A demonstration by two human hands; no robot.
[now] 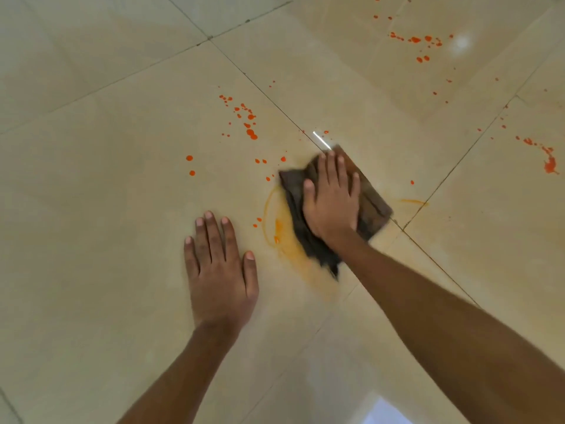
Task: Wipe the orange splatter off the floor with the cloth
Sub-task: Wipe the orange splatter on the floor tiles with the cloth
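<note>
Right hand [331,203], seemingly flat, on cloth [373,206]

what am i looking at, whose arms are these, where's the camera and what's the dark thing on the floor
No machine here: a person works with bare hands, and the one picture comes from a camera on their head, looking down. The surface is a tiled floor. The right hand presses flat on a dark cloth, fingers straight rather than curled round it. The left hand lies flat on the floor, holding nothing. Orange drops dot the tiles beyond the hands, with more farther off at upper right. Beside the cloth is a pale orange smear, which looks like splatter already wiped.
</note>
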